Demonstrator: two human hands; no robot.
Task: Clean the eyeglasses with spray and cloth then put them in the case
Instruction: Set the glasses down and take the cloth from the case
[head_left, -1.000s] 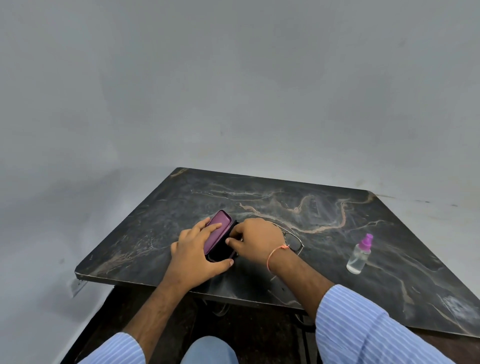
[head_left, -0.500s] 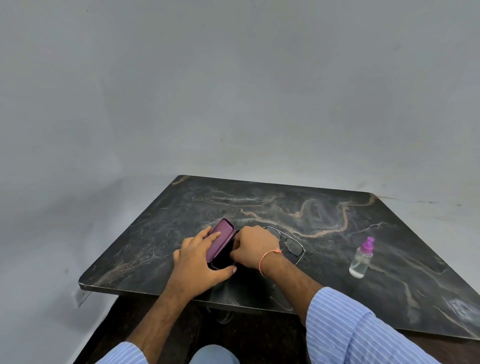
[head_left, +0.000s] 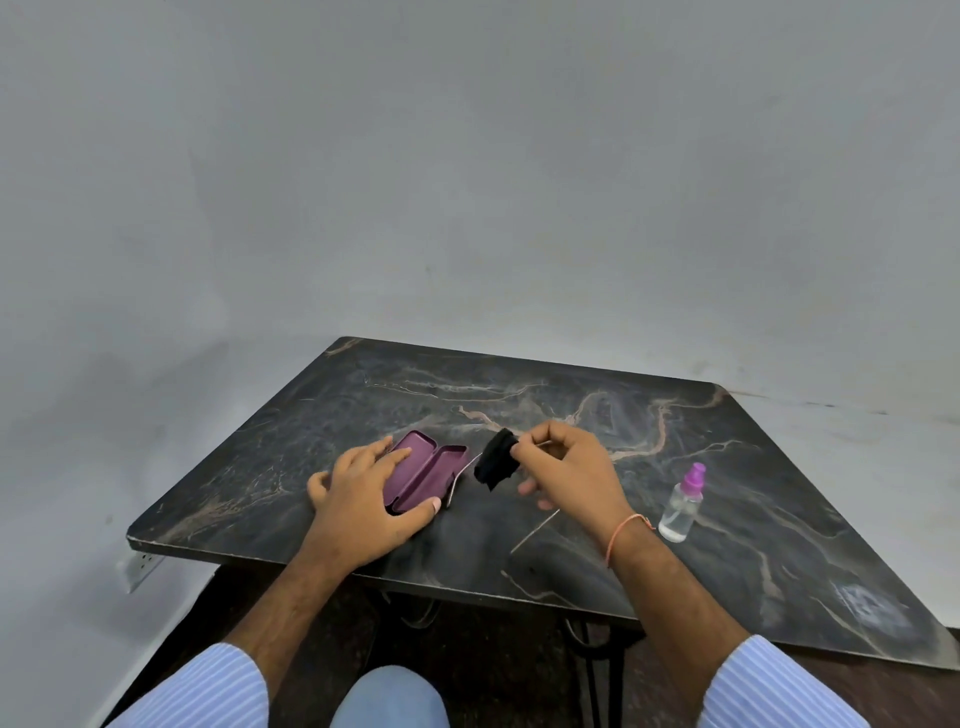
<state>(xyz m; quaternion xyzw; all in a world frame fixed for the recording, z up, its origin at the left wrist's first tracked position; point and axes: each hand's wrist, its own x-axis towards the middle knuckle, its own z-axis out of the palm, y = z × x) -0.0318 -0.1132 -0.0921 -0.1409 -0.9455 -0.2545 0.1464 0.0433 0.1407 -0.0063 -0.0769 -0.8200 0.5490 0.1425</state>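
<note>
Table (head_left: 322, 447): dark marble top; I see everything lying toward its near left.
Left hand (head_left: 363, 499): resting on the case, fingers spread almost flat over the lid, thumb at the near end; I'd call it relaxed, gripping nothing.
Right hand (head_left: 571, 467): raised just above the table, thumb and forefinger pinching the cloth.
Case (head_left: 436, 475): purple, lying open, just left of the cloth.
Cloth (head_left: 496, 460): black, bunched, hanging from my right fingers.
Bottle (head_left: 681, 506): clear, purple cap, upright, right of my wrist.
Glasses (head_left: 535, 530): mostly hidden under my right hand; only thin wire parts show.
</note>
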